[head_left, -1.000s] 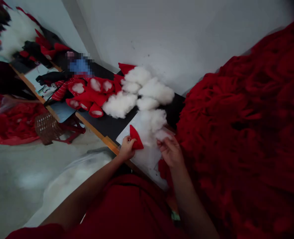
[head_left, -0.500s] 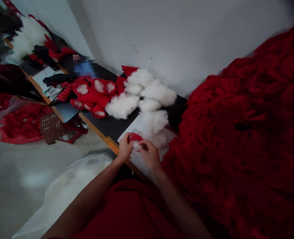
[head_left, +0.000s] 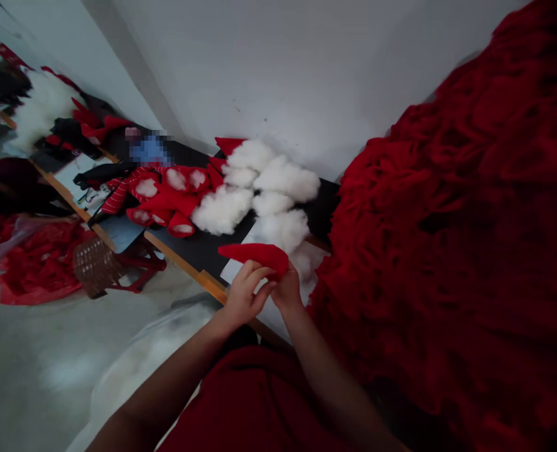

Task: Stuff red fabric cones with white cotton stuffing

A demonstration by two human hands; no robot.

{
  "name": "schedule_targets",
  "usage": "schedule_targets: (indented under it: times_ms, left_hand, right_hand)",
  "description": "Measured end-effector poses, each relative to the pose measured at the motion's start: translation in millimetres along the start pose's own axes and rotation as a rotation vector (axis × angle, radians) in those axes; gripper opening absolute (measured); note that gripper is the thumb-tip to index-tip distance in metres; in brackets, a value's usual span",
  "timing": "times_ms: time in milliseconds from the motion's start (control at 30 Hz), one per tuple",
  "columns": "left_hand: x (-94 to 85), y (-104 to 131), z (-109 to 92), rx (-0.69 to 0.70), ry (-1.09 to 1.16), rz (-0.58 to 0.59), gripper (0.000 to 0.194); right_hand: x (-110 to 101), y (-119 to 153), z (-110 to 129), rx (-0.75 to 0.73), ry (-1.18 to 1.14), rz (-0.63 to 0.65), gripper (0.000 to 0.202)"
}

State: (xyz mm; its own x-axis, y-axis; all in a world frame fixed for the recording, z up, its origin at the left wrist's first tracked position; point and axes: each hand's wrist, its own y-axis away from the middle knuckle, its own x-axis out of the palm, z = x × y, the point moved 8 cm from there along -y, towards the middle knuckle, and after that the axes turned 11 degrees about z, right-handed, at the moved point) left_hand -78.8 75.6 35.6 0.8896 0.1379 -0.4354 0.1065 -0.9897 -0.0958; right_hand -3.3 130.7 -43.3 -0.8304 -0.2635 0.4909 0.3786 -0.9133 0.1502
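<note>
Head view: your left hand (head_left: 244,296) grips the red cloth piece (head_left: 255,252) from the near side, your right hand (head_left: 288,291) grips its wide end, partly hidden, the piece held tip leftward over the white sheet (head_left: 232,270) by the bench's (head_left: 174,257) near edge, white fluff clumps (head_left: 285,229) lying beyond, toward the far edge.

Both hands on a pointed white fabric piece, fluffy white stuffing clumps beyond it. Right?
Wrong colour: the head view shows a pointed red fabric piece. The left hand and right hand are on it, fluffy white stuffing clumps beyond.
</note>
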Motion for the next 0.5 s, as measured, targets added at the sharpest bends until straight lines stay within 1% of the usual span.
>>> schedule_targets:
  times_ms: [33,67,100,133,167,200,267,333,400,467,500]
  left_hand:
    - [-12.5,4.1,4.6,-0.035,0.056,-0.142,0.017]
    - [-25.2,9.1,13.0,-0.089,0.148,-0.3,0.019]
    - [-33.9,12.7,23.9,-0.152,0.275,-0.428,0.023]
    - [-36.9,12.6,34.5,-0.208,0.429,-0.494,0.028]
    - [-35.1,7.8,42.4,-0.248,0.589,-0.496,0.033]
    - [-30.5,-0.1,46.3,-0.272,0.729,-0.454,0.037]
    - [-21.3,-15.3,47.3,-0.315,0.917,-0.36,0.04]
    - [-13.9,-22.1,49.2,-0.393,1.028,-0.339,0.039]
    - [-6.4,-21.8,53.7,-0.48,1.116,-0.353,0.036]
    - [-0.3,-19.7,56.3,-0.522,1.165,-0.344,0.034]
    - [1.8,-18.8,56.2,-0.525,1.176,-0.33,0.034]
  right_hand:
    - [1.2,0.9,1.5,0.013,-0.043,-0.013,0.016]
    - [4.5,2.3,1.7,0.037,-0.1,-0.015,0.017]
    - [10.6,3.9,1.0,0.071,-0.148,0.003,0.017]
    - [18.7,5.8,0.2,0.109,-0.175,0.038,0.018]
    - [27.2,7.8,-0.5,0.147,-0.171,0.077,0.017]
    - [34.2,9.7,-0.1,0.177,-0.126,0.104,0.018]
    - [39.6,12.6,7.9,0.164,0.081,0.104,0.02]
    - [37.2,15.3,24.3,0.055,0.327,0.059,0.026]
    - [34.4,20.4,38.5,-0.085,0.492,0.038,0.032]
    - [35.3,25.2,38.7,-0.158,0.52,0.094,0.036]
    - [36.7,26.4,33.4,-0.159,0.47,0.132,0.036]
